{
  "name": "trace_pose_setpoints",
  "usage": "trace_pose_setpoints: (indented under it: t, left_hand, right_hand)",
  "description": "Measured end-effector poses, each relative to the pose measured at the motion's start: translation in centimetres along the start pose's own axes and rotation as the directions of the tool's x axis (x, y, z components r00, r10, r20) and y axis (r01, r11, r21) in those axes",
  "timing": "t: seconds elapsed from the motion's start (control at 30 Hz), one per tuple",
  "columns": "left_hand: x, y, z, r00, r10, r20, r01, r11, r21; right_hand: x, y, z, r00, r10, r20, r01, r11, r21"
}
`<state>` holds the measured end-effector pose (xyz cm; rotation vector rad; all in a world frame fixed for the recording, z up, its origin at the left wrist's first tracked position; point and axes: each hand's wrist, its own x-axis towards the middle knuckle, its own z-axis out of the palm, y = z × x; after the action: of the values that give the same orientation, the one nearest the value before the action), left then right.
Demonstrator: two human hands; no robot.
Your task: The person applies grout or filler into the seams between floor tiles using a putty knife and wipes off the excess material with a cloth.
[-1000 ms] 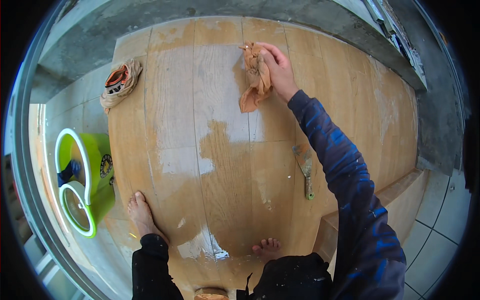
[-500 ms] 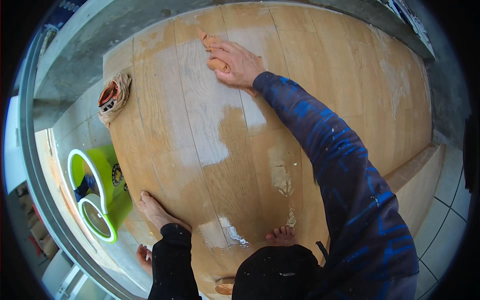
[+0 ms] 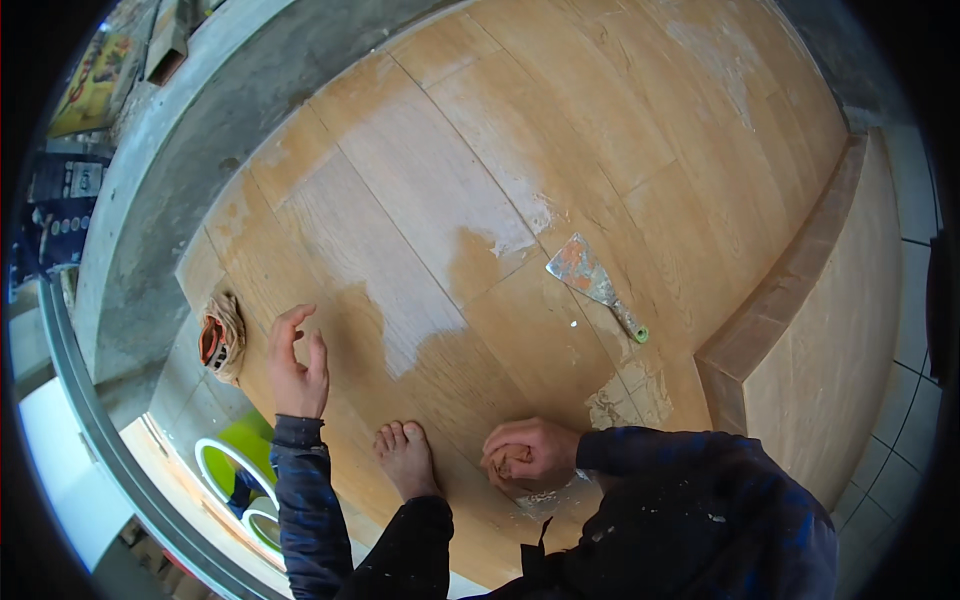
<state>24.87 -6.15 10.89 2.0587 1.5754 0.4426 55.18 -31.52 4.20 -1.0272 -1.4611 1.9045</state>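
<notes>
My right hand [image 3: 545, 450] is closed around a crumpled orange-brown rag [image 3: 508, 462], pressed to the wood-look tiled floor [image 3: 520, 350] low in the view. Wet patches shine beside it. At the left, my left hand [image 3: 298, 365] is raised over the floor with fingers curved and thumb apart, holding nothing. A scraper [image 3: 590, 280] with a stained metal blade and green-tipped handle lies beyond my right hand, to its right. A whitish film [image 3: 400, 190] covers several planks in the middle and far part of the floor.
A crumpled beige bag [image 3: 228, 345] with an orange-and-dark opening sits at the floor's left edge. Below it stands a green bucket [image 3: 245, 440] with a white rim. My bare foot [image 3: 405, 455] is between my hands. A step edge [image 3: 770, 300] rises at right; a grey ledge [image 3: 190, 160] curves along the far left.
My right hand has drawn back with the rag from the far floor to near my body. My left hand has risen into fuller view. The view has turned, and the scraper is uncovered.
</notes>
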Motion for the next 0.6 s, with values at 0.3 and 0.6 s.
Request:
trace_pose_setpoints:
  t: [0.3, 0.6]
  left_hand:
    - [22.5, -0.4, 10.6, 0.817, 0.571, 0.083, -0.577, 0.805, 0.138]
    - [23.4, 1.3, 13.9, 0.845, 0.521, 0.117, -0.529, 0.786, 0.320]
  right_hand:
    - [21.0, -5.8, -9.0, 0.777, -0.453, -0.437, -0.120, 0.575, -0.810]
    - [13.5, -3.6, -5.5, 0.679, -0.247, -0.691, -0.411, 0.653, -0.637]
